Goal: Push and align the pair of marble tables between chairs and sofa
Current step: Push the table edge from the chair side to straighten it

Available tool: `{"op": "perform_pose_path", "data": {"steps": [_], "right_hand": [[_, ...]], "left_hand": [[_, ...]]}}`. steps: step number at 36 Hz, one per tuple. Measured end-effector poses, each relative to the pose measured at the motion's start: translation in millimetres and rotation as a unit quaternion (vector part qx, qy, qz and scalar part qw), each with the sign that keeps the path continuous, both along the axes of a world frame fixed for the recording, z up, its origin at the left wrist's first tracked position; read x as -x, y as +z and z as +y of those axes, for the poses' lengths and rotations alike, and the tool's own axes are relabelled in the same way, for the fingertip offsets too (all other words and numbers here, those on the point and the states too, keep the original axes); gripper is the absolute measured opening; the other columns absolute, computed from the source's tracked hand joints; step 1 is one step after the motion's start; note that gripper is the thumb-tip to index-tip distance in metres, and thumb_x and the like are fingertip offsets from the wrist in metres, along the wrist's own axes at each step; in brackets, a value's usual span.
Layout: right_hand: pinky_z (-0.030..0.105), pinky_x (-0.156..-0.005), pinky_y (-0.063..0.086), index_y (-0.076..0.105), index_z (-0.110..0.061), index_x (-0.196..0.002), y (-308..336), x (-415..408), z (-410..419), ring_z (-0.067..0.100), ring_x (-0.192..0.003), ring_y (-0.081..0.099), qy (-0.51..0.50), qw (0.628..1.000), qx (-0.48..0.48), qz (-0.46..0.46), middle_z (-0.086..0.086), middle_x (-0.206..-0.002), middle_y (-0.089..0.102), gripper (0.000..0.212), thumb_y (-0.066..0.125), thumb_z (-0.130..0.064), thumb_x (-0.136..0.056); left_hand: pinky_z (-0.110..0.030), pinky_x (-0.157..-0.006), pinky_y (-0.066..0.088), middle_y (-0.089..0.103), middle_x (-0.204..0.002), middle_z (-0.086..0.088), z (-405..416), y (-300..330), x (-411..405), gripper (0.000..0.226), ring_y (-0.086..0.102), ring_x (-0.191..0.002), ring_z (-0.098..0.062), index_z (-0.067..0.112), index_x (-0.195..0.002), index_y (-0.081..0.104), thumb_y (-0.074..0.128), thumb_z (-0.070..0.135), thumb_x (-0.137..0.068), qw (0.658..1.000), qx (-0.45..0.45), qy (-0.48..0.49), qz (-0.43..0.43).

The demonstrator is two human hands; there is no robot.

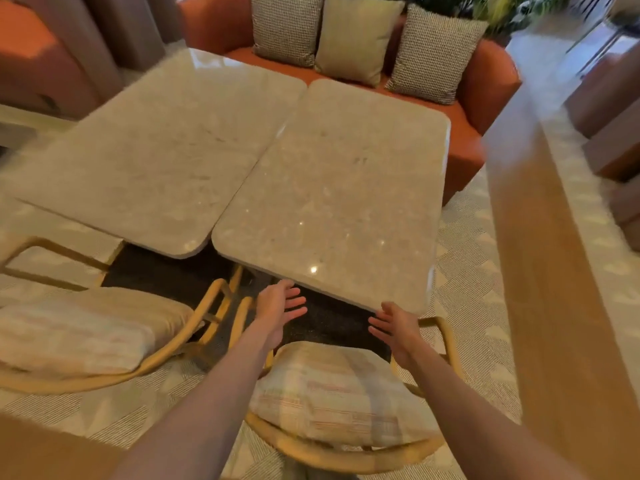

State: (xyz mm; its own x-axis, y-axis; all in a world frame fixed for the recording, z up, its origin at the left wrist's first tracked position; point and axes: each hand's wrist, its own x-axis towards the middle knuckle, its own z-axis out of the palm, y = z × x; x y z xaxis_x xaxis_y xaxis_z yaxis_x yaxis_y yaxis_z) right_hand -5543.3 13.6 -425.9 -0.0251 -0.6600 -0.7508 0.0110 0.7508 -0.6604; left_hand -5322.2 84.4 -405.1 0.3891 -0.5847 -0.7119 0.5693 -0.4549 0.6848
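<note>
Two beige marble tables stand side by side between an orange sofa point(491, 84) and two rattan chairs. The left marble table point(149, 150) and the right marble table point(346, 188) nearly touch along their long sides; the right one's near edge sits closer to me than the left one's. My left hand point(280, 306) reaches out just below the right table's near edge, fingers straight, holding nothing. My right hand point(394, 323) is stretched out near that table's near right corner, fingers spread and empty. Whether either hand touches the edge is unclear.
A cushioned rattan chair point(332, 393) is directly under my arms, and a second rattan chair point(86, 334) stands to its left. Three cushions point(356, 36) lean on the sofa back. A wooden ledge point(554, 271) runs along the right. Patterned carpet covers the floor.
</note>
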Motion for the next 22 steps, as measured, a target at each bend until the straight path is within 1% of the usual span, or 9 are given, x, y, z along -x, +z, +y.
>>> {"op": "perform_pose_path", "data": {"steps": [2,5,8,10,12,15,17,20,22], "right_hand": [[0.04,-0.082,0.057,0.049,-0.007,-0.129,-9,-10,-6,0.033,-0.114,0.059,-0.012,0.998,-0.039,-0.053,0.022,-0.134,0.052,0.034,0.055,-0.022,-0.099],[0.048,-0.102,0.05,0.034,-0.009,-0.148,-30,-34,-23,0.039,-0.128,0.05,-0.06,0.986,-0.105,-0.116,0.026,-0.147,0.038,0.057,0.058,-0.023,-0.099],[0.051,-0.106,0.046,0.03,-0.012,-0.15,-49,-60,-40,0.041,-0.133,0.046,-0.132,0.965,-0.168,-0.149,0.028,-0.149,0.034,0.064,0.062,-0.027,-0.097],[0.051,-0.105,0.046,0.03,-0.012,-0.15,-62,-73,-47,0.042,-0.133,0.046,-0.174,0.949,-0.203,-0.164,0.029,-0.148,0.035,0.068,0.065,-0.031,-0.095],[0.052,-0.108,0.044,0.03,-0.011,-0.152,-73,-82,-45,0.041,-0.134,0.045,-0.204,0.932,-0.232,-0.188,0.029,-0.148,0.036,0.072,0.065,-0.036,-0.094],[0.055,-0.107,0.045,0.033,-0.012,-0.151,-87,-95,-45,0.04,-0.135,0.045,-0.227,0.923,-0.206,-0.232,0.026,-0.149,0.038,0.069,0.062,-0.04,-0.095],[0.057,-0.106,0.045,0.039,-0.014,-0.146,-93,-101,-40,0.039,-0.134,0.046,-0.25,0.917,-0.177,-0.255,0.022,-0.148,0.041,0.061,0.061,-0.039,-0.095],[0.056,-0.11,0.041,0.045,-0.013,-0.139,-97,-107,-33,0.039,-0.135,0.045,-0.289,0.905,-0.148,-0.275,0.022,-0.143,0.048,0.055,0.064,-0.037,-0.093],[0.055,-0.113,0.039,0.051,-0.012,-0.127,-94,-112,-34,0.038,-0.133,0.046,-0.296,0.903,-0.131,-0.282,0.021,-0.136,0.052,0.043,0.066,-0.033,-0.092]], "left_hand": [[-0.047,-0.087,0.058,0.06,-0.119,-0.016,-8,-8,-5,0.043,0.064,-0.107,-0.032,0.003,-0.134,0.051,0.057,0.025,-0.098,0.999,-0.005,0.008,0.041],[-0.049,-0.087,0.057,0.051,-0.131,-0.02,-30,-26,-20,0.059,0.06,-0.111,-0.035,0.007,-0.145,0.037,0.062,0.028,-0.096,0.994,-0.028,0.041,0.093],[-0.051,-0.083,0.057,0.041,-0.144,-0.026,-51,-51,-37,0.076,0.055,-0.117,-0.039,0.011,-0.154,0.021,0.064,0.032,-0.094,0.985,-0.075,0.09,0.13],[-0.055,-0.091,0.053,0.035,-0.149,-0.028,-65,-67,-46,0.086,0.049,-0.127,-0.043,0.016,-0.157,0.013,0.066,0.037,-0.092,0.979,-0.097,0.104,0.148],[-0.057,-0.103,0.046,0.034,-0.151,-0.028,-75,-81,-54,0.085,0.043,-0.134,-0.043,0.018,-0.155,0.019,0.068,0.041,-0.09,0.974,-0.111,0.117,0.16],[-0.056,-0.111,0.038,0.043,-0.147,-0.021,-97,-91,-70,0.076,0.044,-0.134,-0.038,0.013,-0.149,0.036,0.069,0.042,-0.088,0.97,-0.106,0.136,0.173],[-0.056,-0.106,0.043,0.055,-0.136,-0.017,-107,-94,-78,0.066,0.053,-0.124,-0.036,0.014,-0.143,0.046,0.069,0.043,-0.088,0.965,-0.092,0.155,0.192],[-0.057,-0.089,0.054,0.062,-0.118,-0.018,-114,-97,-88,0.063,0.062,-0.105,-0.037,0.014,-0.136,0.051,0.075,0.039,-0.084,0.951,-0.099,0.2,0.212],[-0.053,-0.067,0.06,0.066,-0.109,-0.018,-115,-98,-92,0.06,0.066,-0.094,-0.037,0.012,-0.132,0.053,0.078,0.035,-0.082,0.948,-0.103,0.215,0.211]]}}
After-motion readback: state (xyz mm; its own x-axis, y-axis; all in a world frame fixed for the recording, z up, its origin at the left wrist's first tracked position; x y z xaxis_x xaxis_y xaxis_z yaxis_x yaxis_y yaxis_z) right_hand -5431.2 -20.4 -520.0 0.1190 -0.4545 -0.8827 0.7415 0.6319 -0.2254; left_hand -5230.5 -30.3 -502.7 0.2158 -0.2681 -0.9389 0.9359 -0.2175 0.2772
